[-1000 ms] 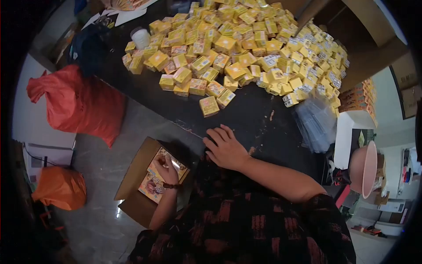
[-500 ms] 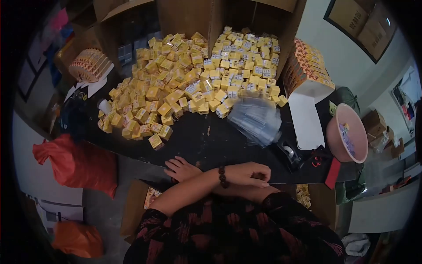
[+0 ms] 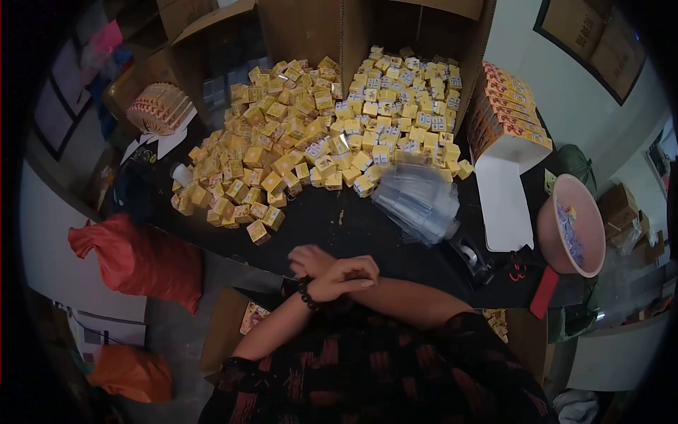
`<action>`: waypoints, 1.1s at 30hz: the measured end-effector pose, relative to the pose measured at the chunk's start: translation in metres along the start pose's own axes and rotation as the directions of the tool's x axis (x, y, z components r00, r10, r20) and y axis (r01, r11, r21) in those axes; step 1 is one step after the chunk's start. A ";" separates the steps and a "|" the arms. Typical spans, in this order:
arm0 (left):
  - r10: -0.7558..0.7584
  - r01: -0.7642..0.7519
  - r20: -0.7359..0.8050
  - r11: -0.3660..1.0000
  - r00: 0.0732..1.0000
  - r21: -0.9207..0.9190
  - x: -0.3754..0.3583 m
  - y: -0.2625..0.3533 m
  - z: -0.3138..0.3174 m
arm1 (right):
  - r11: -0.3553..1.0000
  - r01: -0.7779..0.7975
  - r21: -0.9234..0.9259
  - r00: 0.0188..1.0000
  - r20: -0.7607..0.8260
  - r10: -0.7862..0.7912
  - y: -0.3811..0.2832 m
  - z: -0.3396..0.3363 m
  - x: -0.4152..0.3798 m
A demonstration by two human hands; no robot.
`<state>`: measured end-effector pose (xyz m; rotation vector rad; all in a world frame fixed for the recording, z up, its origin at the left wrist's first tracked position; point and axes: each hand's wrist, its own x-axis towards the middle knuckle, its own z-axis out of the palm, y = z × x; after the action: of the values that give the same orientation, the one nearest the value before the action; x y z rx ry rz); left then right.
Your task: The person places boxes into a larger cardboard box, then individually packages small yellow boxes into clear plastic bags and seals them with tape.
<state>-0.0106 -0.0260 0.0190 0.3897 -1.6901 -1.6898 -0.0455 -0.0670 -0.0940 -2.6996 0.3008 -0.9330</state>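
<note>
My forearms cross at the front edge of the black table point(image 3: 381, 237). My left hand point(image 3: 345, 277), below a dark beaded bracelet point(image 3: 308, 293), lies over my right wrist with its fingers curled in and nothing visible in them. Beyond it to the left is my right hand point(image 3: 311, 261), blurred by motion, so its fingers are unclear. Farther back, yellow small boxes point(image 3: 272, 141) form a large heap, beside another heap with white-marked faces point(image 3: 402, 106). Clear plastic sleeves point(image 3: 417, 201) lie in a stack to the right of both hands.
A tape dispenser point(image 3: 467, 256), a red flat object point(image 3: 543, 292) and a pink basin point(image 3: 575, 226) stand at the right. Orange display cartons point(image 3: 505, 113) are behind. Open cardboard boxes point(image 3: 300, 32) back the heaps. A red sack point(image 3: 141, 258) sits left, below the table.
My left hand has drawn back leftward, from beyond the right forearm to the right wrist. My right hand has lifted slightly and blurred. The whole view has shifted a little.
</note>
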 end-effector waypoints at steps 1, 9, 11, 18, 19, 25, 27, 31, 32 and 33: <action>-0.004 -0.008 -0.158 0.997 0.987 -0.074 -0.020 0.008 0.000 | 0.997 -0.003 -0.077 0.997 -0.073 -0.002 0.014 -0.045 0.003; -0.229 0.209 -0.709 0.971 0.667 -0.117 -0.110 -0.008 0.003 | 0.160 -0.875 -0.457 0.338 -0.341 0.877 0.146 -0.263 -0.053; -0.196 0.186 -0.675 0.979 0.711 -0.089 -0.112 -0.017 0.007 | 0.261 -0.937 -0.232 0.306 -0.183 0.934 0.186 -0.256 -0.083; -0.148 0.309 -0.685 0.944 0.713 0.118 -0.102 -0.013 0.008 | 0.323 -0.821 -0.471 0.501 -0.322 0.803 0.155 -0.275 -0.065; -0.144 0.356 -0.695 0.919 0.705 0.171 -0.100 -0.011 0.006 | 0.338 -0.814 -0.472 0.512 -0.310 0.801 0.156 -0.276 -0.066; -0.111 0.395 -0.693 0.880 0.712 0.264 -0.089 -0.012 0.007 | 0.408 -0.889 -0.208 0.457 -0.470 0.755 0.163 -0.268 -0.083; -0.099 0.390 -0.686 0.876 0.721 0.284 -0.088 -0.010 0.009 | 0.457 -0.854 -0.248 0.517 -0.498 0.696 0.156 -0.268 -0.083; 0.046 0.380 -0.724 0.828 0.688 0.413 -0.071 0.020 0.019 | 0.548 -0.823 0.150 0.462 -0.386 0.799 0.058 -0.258 -0.031; 0.156 0.352 -0.753 0.811 0.639 0.467 -0.065 0.023 0.023 | 0.609 -0.745 0.272 0.528 -0.317 0.788 0.029 -0.237 -0.026; 0.156 0.354 -0.757 0.813 0.634 0.463 -0.061 0.021 0.024 | 0.641 -0.657 0.397 0.593 -0.253 0.765 -0.002 -0.215 -0.025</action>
<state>0.0223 0.0344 0.0258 1.3311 -1.4428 -0.7690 -0.1999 -0.0974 0.0548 -1.8052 1.1698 -1.1221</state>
